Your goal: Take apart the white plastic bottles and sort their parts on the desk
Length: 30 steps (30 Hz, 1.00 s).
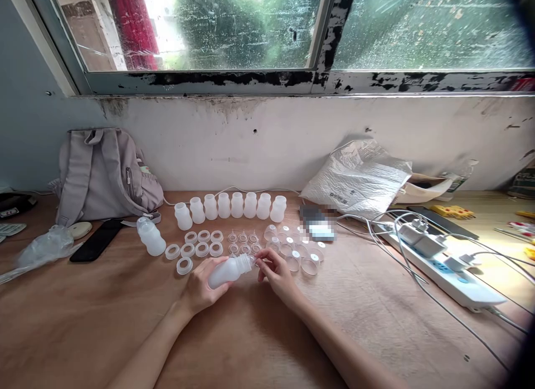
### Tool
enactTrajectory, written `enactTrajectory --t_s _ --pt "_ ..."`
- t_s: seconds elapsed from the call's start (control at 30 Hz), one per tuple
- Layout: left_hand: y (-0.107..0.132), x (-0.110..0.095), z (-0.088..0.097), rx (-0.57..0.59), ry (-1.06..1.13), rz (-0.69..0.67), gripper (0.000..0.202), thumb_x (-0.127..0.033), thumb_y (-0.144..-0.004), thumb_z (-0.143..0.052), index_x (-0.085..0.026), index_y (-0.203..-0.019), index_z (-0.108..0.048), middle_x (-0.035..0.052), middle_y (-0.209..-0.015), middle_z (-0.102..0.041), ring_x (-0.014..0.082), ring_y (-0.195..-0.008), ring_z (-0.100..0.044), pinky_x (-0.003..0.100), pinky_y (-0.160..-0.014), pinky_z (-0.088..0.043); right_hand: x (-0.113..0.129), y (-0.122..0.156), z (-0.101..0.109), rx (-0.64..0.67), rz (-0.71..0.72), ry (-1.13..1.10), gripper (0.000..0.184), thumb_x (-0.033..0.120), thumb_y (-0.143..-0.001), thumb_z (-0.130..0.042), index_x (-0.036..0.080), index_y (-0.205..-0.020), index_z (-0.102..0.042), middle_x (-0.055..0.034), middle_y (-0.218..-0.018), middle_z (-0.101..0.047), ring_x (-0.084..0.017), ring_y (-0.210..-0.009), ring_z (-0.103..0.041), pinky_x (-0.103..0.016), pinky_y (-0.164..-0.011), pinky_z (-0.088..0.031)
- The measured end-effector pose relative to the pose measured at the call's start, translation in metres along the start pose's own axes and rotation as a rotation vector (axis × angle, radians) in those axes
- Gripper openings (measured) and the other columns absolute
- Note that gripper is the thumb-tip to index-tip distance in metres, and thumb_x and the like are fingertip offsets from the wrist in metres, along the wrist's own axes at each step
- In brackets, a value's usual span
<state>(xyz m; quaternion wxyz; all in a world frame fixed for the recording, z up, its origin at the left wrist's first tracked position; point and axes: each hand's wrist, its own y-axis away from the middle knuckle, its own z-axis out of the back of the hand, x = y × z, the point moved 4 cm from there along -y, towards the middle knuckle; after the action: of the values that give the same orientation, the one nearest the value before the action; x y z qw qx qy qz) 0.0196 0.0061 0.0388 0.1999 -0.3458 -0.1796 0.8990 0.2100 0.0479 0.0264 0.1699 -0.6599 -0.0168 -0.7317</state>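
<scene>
Grips a translucent white plastic bottle (229,270) in the left hand (200,288), with fingers wrapped round the body, tipped on its side low over the brown wooden table (251,344) so that the narrow neck points toward the right hand (278,275). Pinches at that neck with right thumb and forefinger, apparently on a small clear part, too small to tell which. Probably holds the bottle sideways to bring the opening level with the pinching fingers and to steady it close to the tabletop. Works near the middle of the table, just in front of the sorted parts: a row of matching open bottles (230,205) upright near the wall, white plastic rings (196,244) in a loose grid, small clear cone-shaped pieces (242,243) beside them, clear domed caps (298,258) to the right, seemingly grouped by kind for easy reach. Leaves one further bottle with a top fitted (151,237) apart at the left of the rings. Looks milky and matte, round-shouldered, uncapped, and empty as far as can be told. Shares the table with a grey fabric backpack (104,174) against the wall and a white power strip (443,269) with plugs and cables at the right.
</scene>
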Motion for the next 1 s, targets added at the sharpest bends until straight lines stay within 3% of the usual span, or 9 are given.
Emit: enactTrajectory --t_s 0.47,0.67,1.0 --pt "0.0003 -0.0010 -0.0002 0.007 0.010 -0.032 0.044 -0.031 -0.071 -0.058 -0.025 -0.114 -0.046 0.0049 -0.108 -0.058 0.0217 -0.099 -0.053 0.036 -0.086 -0.043 0.0023 0.0009 0.0000 0.008 -0.007 0.009 0.025 0.043 -0.079 -0.047 0.019 -0.081 -0.050 0.0010 -0.070 -0.052 -0.008 -0.048 -0.049 -0.023 -0.047 -0.042" --pt "0.0011 -0.0001 -0.0008 0.010 0.007 -0.052 0.046 -0.031 -0.071 -0.058 -0.026 -0.115 -0.045 0.0039 -0.109 -0.057 0.0206 -0.100 -0.053 0.035 -0.086 -0.043 0.0022 0.0006 -0.0002 0.017 -0.019 0.039 0.025 0.043 -0.079 -0.047 0.019 -0.077 -0.049 0.0038 -0.057 -0.049 -0.009 -0.045 -0.047 -0.022 -0.046 -0.038" --pt "0.0010 -0.0019 0.0010 -0.006 0.008 -0.060 0.046 -0.031 -0.070 -0.059 -0.026 -0.114 -0.047 0.0038 -0.108 -0.058 0.0203 -0.098 -0.054 0.032 -0.083 -0.045 0.0029 0.0005 0.0006 0.006 -0.010 0.049 0.027 0.044 -0.079 -0.047 0.019 -0.070 -0.048 0.0039 -0.056 -0.047 -0.008 -0.042 -0.044 -0.022 -0.044 -0.033"
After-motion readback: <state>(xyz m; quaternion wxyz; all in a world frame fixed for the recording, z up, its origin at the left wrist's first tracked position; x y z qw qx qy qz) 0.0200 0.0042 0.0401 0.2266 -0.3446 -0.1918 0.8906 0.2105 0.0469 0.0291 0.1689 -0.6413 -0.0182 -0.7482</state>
